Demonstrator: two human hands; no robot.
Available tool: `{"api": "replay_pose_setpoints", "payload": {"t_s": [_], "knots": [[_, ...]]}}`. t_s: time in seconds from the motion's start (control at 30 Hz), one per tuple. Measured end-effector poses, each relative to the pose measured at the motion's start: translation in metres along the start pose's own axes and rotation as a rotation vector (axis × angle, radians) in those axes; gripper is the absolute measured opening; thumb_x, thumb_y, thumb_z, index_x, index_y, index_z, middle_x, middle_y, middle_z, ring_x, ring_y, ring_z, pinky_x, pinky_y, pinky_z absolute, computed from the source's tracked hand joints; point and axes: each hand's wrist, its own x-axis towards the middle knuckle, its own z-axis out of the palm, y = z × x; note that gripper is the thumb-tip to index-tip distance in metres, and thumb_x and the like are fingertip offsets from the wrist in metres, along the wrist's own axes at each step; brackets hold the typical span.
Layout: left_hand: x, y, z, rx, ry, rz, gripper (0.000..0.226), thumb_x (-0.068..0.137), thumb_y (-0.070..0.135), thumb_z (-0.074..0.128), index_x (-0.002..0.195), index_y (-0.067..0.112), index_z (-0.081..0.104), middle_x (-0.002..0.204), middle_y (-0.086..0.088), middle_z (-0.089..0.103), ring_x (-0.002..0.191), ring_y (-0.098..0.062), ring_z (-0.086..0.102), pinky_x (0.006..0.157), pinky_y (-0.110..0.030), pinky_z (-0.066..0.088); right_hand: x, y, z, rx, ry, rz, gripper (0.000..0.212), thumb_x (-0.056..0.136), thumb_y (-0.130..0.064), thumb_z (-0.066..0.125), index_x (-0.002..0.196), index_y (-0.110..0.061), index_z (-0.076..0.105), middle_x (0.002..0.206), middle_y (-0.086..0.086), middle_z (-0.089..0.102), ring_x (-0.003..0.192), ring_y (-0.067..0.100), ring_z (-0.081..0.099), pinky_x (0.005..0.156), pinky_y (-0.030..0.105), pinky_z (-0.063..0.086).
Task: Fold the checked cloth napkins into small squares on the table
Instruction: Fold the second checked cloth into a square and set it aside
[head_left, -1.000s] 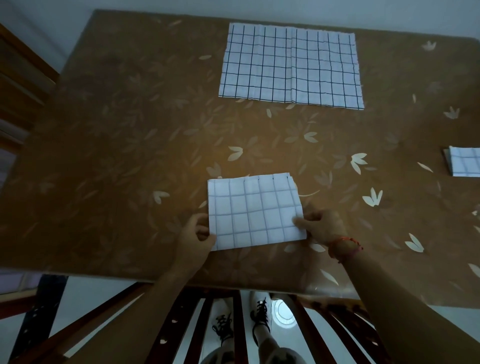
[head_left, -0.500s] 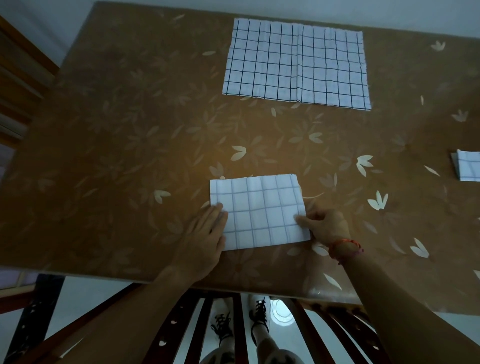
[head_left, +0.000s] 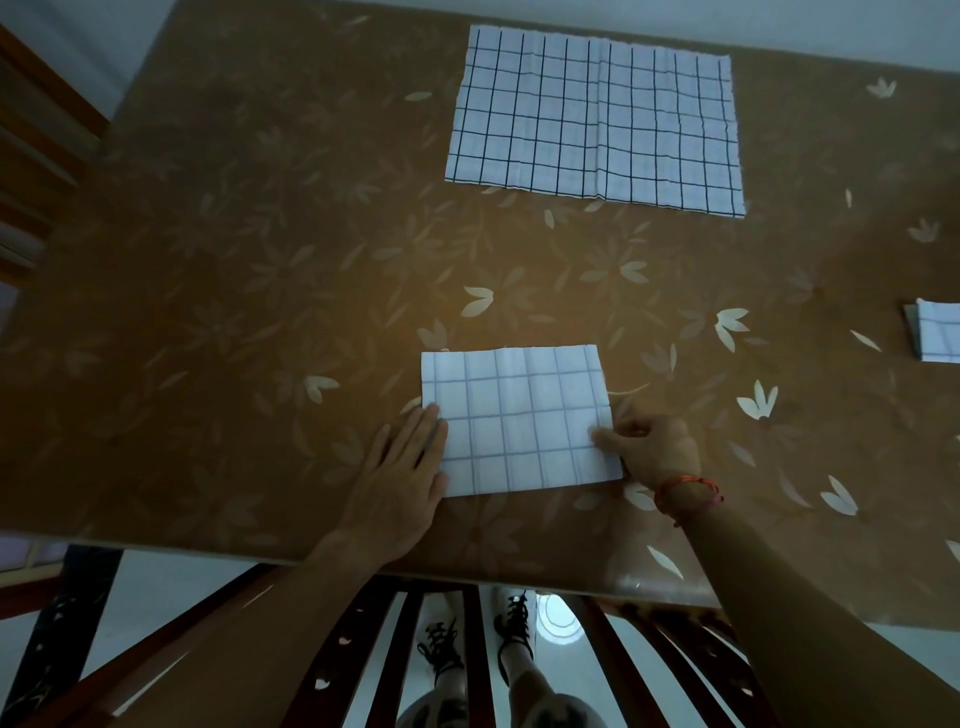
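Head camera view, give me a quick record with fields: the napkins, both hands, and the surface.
near napkin: folded napkin, rectangle, flat near table edge
far napkin: unfolded napkin, spread flat
side napkin: small folded napkin, cut off at right edge
left hand: left hand flat, fingers on near napkin's left edge
right hand: right hand pinching its right edge
surface: table, brown, leaf pattern

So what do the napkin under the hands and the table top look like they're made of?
The folded napkin looks like thin woven cotton, matte: it holds soft creases and a printed or woven grid. The table top seems glossy, probably glass or clear vinyl over a brown leaf pattern, since it shows sheen and a transparent edge.
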Motion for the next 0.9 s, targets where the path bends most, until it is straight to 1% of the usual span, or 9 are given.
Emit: {"api": "replay_pose_setpoints", "payload": {"t_s": [0.07,0.13,0.23,0.33,0.4,0.47,0.6,0.73,0.9], "knots": [[0.0,0.0,0.0,0.001,-0.005,-0.005,0.06,0.097,0.038,0.023,0.151,0.011,0.025,0.161,-0.008,0.012,0.148,-0.021,0.005,0.117,-0.046,0.018,-0.003,-0.002,-0.001,-0.066,0.046,-0.052,0.024,0.073,-0.04,0.077,0.069,-0.022,0.063,0.075,-0.004,0.067,0.076,0.02,0.066,0.064,0.036,0.057],[0.0,-0.001,0.001,0.001,-0.007,-0.011,0.06,0.098,0.039,0.022,0.152,0.013,0.022,0.161,-0.009,0.009,0.149,-0.022,0.002,0.117,-0.048,0.018,-0.013,-0.005,-0.002,-0.171,0.157,-0.163,0.02,0.076,-0.042,0.073,0.085,-0.026,0.065,0.081,-0.01,0.065,0.081,0.016,0.064,0.067,0.035,0.056],[-0.001,0.0,0.002,0.016,-0.015,-0.022,0.06,0.098,0.039,0.023,0.152,0.013,0.021,0.161,-0.011,0.006,0.149,-0.022,-0.001,0.117,-0.05,0.017,-0.04,-0.013,0.012,-0.297,0.254,-0.426,0.035,0.084,-0.037,0.063,0.114,-0.02,0.062,0.11,0.003,0.059,0.099,0.021,0.059,0.078,0.041,0.056],[-0.001,0.002,0.001,0.019,-0.018,-0.038,0.062,0.097,0.038,0.024,0.151,0.007,0.022,0.16,-0.012,0.009,0.149,-0.023,0.003,0.115,-0.052,0.021,-0.077,-0.019,0.052,-0.439,0.14,-0.766,0.056,0.084,-0.04,0.05,0.13,-0.009,0.054,0.136,0.016,0.051,0.124,0.032,0.051,0.1,0.044,0.047],[-0.001,0.001,0.001,0.028,-0.023,-0.03,0.063,0.097,0.038,0.023,0.15,0.002,0.023,0.159,-0.014,0.012,0.148,-0.024,0.008,0.114,-0.053,0.022,-0.1,-0.019,0.08,-0.572,-0.027,-0.888,0.067,0.088,-0.043,0.044,0.144,-0.006,0.037,0.152,0.017,0.032,0.142,0.03,0.028,0.114,0.041,0.031],[0.0,0.0,0.002,0.039,-0.03,-0.022,0.063,0.098,0.039,0.02,0.149,0.002,0.024,0.159,-0.015,0.013,0.148,-0.024,0.008,0.114,-0.054,0.021,-0.111,-0.014,0.102,-0.662,-0.076,-0.969,0.069,0.093,-0.045,0.042,0.146,-0.002,0.03,0.155,0.018,0.023,0.146,0.029,0.016,0.117,0.043,0.024],[-0.001,-0.001,0.004,0.065,-0.044,-0.026,0.063,0.1,0.04,0.015,0.151,0.003,0.019,0.16,-0.014,0.009,0.148,-0.024,0.004,0.115,-0.054,0.016,-0.111,-0.004,0.119,-0.774,-0.116,-0.94,0.075,0.094,-0.051,0.041,0.144,0.005,0.03,0.154,0.023,0.024,0.145,0.034,0.016,0.114,0.048,0.029],[-0.001,0.0,0.004,0.075,-0.052,-0.03,0.064,0.099,0.041,0.014,0.151,0.004,0.018,0.16,-0.014,0.009,0.148,-0.024,0.004,0.116,-0.055,0.015,-0.109,0.003,0.111,-0.822,-0.139,-0.905,0.08,0.096,-0.057,0.028,0.145,0.007,0.026,0.155,0.026,0.017,0.145,0.037,0.013,0.115,0.05,0.026],[-0.001,0.001,0.002,0.069,-0.065,-0.037,0.065,0.098,0.041,0.015,0.15,0.003,0.02,0.16,-0.014,0.01,0.148,-0.024,0.005,0.115,-0.057,0.016,-0.106,0.021,0.084,-0.871,-0.093,-0.817,0.083,0.095,-0.06,0.03,0.144,0.007,0.028,0.155,0.027,0.015,0.145,0.037,0.012,0.115,0.051,0.025]]}}
